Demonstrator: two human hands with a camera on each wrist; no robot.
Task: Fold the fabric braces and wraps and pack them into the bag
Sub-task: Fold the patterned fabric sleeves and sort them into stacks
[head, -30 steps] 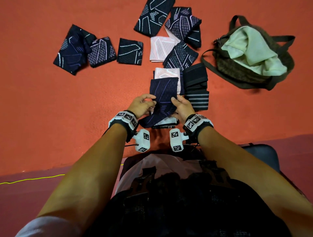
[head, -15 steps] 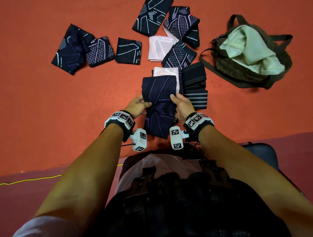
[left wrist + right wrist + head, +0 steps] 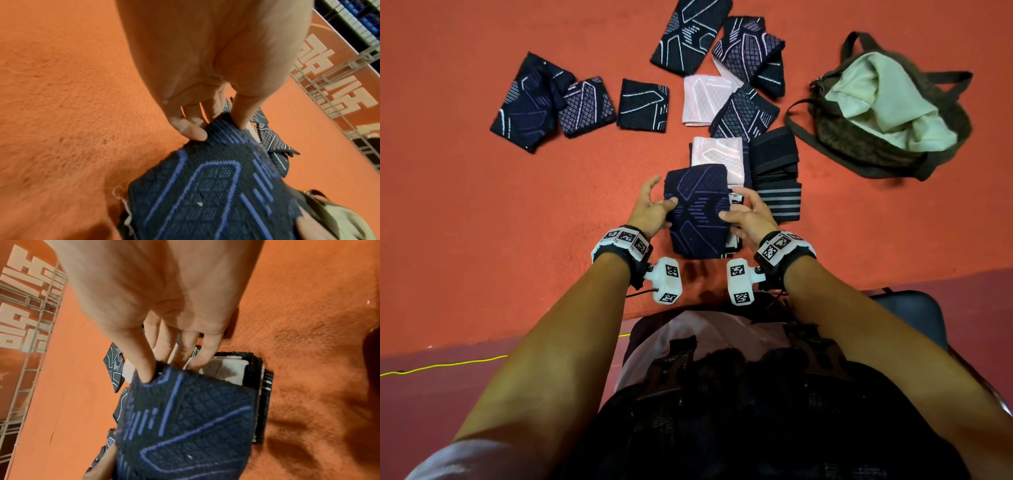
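Orange carpet carries scattered folded braces and an open bag.

A navy brace with purple line pattern, folded to a rectangle, sits atop a small stack on the orange floor, beside a pink brace and black striped wraps. More folded dark and pink braces lie scattered farther off. The dark bag lies open at the right, pale lining showing.
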